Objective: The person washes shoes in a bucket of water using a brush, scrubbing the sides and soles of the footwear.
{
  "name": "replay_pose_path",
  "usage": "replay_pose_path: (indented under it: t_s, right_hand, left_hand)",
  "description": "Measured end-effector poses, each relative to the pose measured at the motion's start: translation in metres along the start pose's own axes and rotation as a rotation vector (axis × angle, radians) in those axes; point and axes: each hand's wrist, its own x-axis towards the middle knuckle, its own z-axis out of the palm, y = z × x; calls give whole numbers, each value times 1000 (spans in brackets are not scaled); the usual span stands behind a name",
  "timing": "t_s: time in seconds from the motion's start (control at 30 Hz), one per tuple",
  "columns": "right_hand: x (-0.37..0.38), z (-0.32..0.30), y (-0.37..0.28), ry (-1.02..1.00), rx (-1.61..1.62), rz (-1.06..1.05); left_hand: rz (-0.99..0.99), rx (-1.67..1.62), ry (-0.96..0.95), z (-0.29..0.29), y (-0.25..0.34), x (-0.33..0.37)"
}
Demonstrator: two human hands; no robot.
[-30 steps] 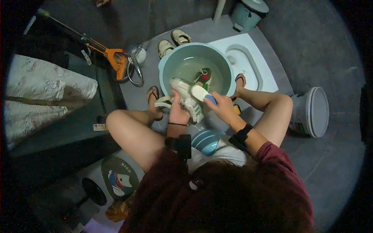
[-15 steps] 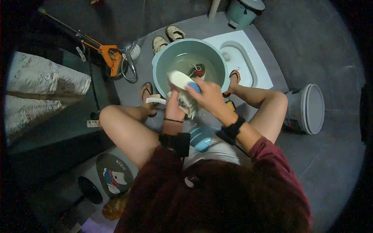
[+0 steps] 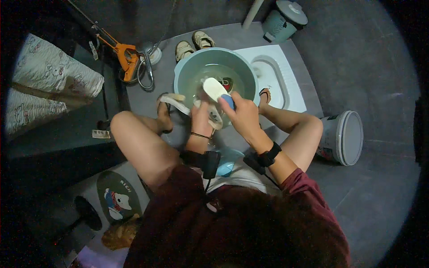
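Observation:
My left hand (image 3: 200, 119) grips a pale, cream-white shoe (image 3: 215, 119) with a dark mark on it, just over the near rim of the basin. A white strip-like part of the shoe sticks out to the left of that hand. Closed around the blue end of a white brush (image 3: 213, 88) is my right hand (image 3: 245, 115); the brush head lies above my left fingers, bristles hidden underneath. The round grey-green basin (image 3: 181, 76) holds cloudy water. In it sits a dark shoe with a red patch and pale laces (image 3: 227, 83), partly covered by the brush.
Two cream shoes (image 3: 184, 50) stand behind the basin. To its right lies a white squat toilet (image 3: 290, 96). A lidded bucket (image 3: 351, 138) is by my right knee, a bin (image 3: 286, 20) at the back. An orange-handled tool (image 3: 129, 60) and shower head stand left; a cat (image 3: 119, 234) lies lower left.
The shoe has turned in my left hand, and its white strip now reaches higher on the left. The brush has shifted slightly right. The whole view has tilted a little.

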Motion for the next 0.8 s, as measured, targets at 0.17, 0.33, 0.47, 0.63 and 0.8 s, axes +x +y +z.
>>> replay_pose_path:
  t_s: [0.17, 0.33, 0.47, 0.63, 0.8]
  right_hand:
    - [-42, -5, 39, -77, 9, 168]
    - [-21, -9, 13, 6, 170, 215]
    - [4, -23, -7, -111, -41, 106]
    - [-30, -27, 22, -153, 14, 243]
    - [23, -26, -11, -148, -39, 123]
  left_hand:
    - [217, 64, 33, 5, 0, 3]
    - [254, 193, 35, 3, -9, 0]
    - [242, 184, 113, -4, -2, 0]
    - [304, 239, 132, 6, -7, -1]
    - [228, 313, 116, -2, -8, 0]
